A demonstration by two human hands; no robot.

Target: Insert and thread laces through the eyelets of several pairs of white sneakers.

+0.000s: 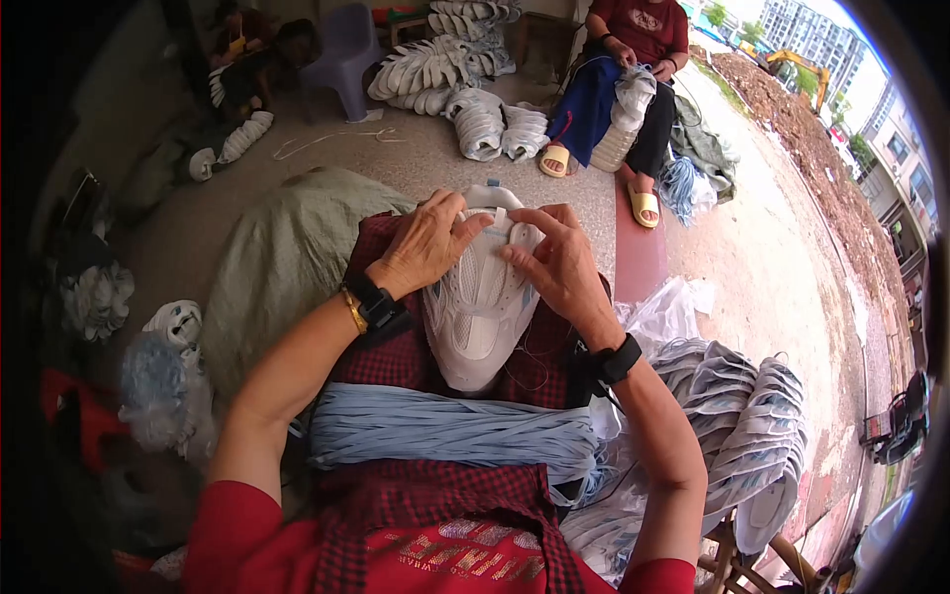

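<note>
A white and pale blue shoe upper [479, 312] lies on my lap over a red checked apron [396, 356], toe toward me. My left hand [427, 243] grips its left side near the lace area, thumb pressed on the tongue. My right hand [554, 259] holds the right side, fingers pinching at the eyelets. Both wrists wear black bands. A thick bundle of pale blue laces [445, 428] lies across my thighs just below the shoe.
A stack of shoe uppers [742, 416] rests on a stool at my right. A grey-green sack [282, 252] lies at my left. Further piles of uppers [445, 64] sit on the floor ahead, beside another seated person [633, 59] handling laces.
</note>
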